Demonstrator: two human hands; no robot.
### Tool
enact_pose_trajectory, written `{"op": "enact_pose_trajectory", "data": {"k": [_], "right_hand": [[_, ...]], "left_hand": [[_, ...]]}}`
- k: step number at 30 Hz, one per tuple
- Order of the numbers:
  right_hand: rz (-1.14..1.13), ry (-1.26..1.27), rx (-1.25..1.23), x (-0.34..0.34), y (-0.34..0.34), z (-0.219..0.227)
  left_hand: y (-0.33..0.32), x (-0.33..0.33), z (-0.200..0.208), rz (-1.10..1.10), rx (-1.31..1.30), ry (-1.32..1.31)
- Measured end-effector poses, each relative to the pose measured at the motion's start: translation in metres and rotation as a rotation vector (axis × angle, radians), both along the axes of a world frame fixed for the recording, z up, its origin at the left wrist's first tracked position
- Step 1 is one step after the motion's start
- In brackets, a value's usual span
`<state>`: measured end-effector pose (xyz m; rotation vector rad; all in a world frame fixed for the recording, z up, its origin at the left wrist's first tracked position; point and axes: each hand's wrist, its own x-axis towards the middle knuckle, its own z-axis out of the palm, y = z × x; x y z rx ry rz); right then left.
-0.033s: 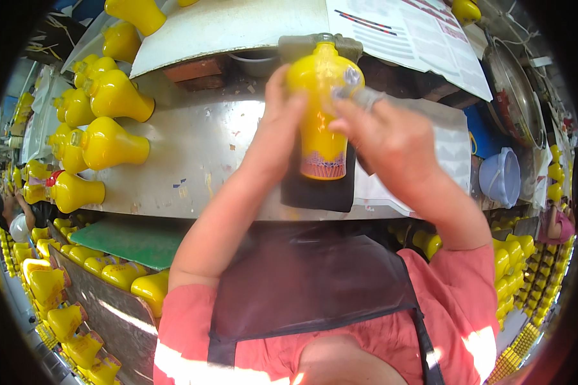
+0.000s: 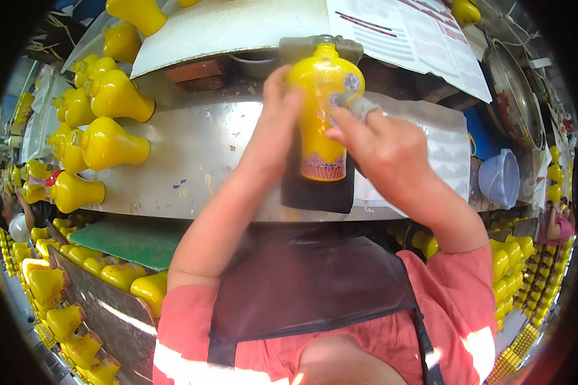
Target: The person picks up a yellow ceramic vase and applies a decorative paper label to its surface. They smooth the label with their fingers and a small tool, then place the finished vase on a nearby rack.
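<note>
A glossy yellow bottle (image 2: 324, 131) with a narrow neck lies on a dark cloth (image 2: 321, 196), neck pointing away from me. Purple-grey flower motifs (image 2: 351, 81) sit on its right shoulder, and a red and blue patterned band circles its base. My left hand (image 2: 279, 109) grips the bottle's left side, its fingers partly out of sight. My right hand (image 2: 388, 144) is over the bottle's right side, fingers curled in, with a grey wrapping (image 2: 361, 108) around the index finger. That fingertip presses by the lower flower motif; what the hand may hold, I cannot make out.
Several plain yellow bottles (image 2: 115, 143) lie along the left of the metal table (image 2: 205, 141). A printed sheet (image 2: 411, 38) rests on the raised board ahead. A pale blue bucket (image 2: 499, 178) stands at the right. A green board (image 2: 122, 242) is below the table's left edge.
My right hand has shifted slightly on the bottle, showing more of the lower flower motif. The left hand and the bottle stay almost in place.
</note>
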<state>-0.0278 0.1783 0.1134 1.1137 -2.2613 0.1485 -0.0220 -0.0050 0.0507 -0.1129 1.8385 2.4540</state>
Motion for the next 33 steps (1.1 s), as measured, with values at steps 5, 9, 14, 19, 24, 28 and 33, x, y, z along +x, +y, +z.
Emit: {"op": "enact_pose_trajectory", "data": {"k": [5,9,14,19,24,28,33], "right_hand": [[-0.038,0.075,0.07,0.012,-0.001,-0.028],[-0.074,0.067,0.119,0.033,0.0,-0.036],[0.03,-0.162,0.023,0.049,0.014,-0.027],[-0.063,-0.462,-0.306,-0.002,0.028,0.0],[-0.061,-0.486,-0.16,-0.042,0.005,-0.005],[-0.062,-0.633,-0.169,-0.059,0.006,-0.005],[-0.162,-1.003,-0.548,-0.047,0.028,-0.012]], "left_hand": [[-0.001,-0.025,0.01,0.085,-0.312,0.144],[0.001,-0.039,0.008,0.129,-0.568,0.198],[-0.003,-0.017,-0.005,0.132,-0.31,0.178],[-0.001,0.01,-0.024,0.083,-0.296,0.237],[0.013,0.012,-0.037,0.115,-0.537,0.336],[0.018,0.01,-0.041,0.058,-0.28,0.281],[0.003,0.014,-0.047,-0.003,-0.061,0.247]]}}
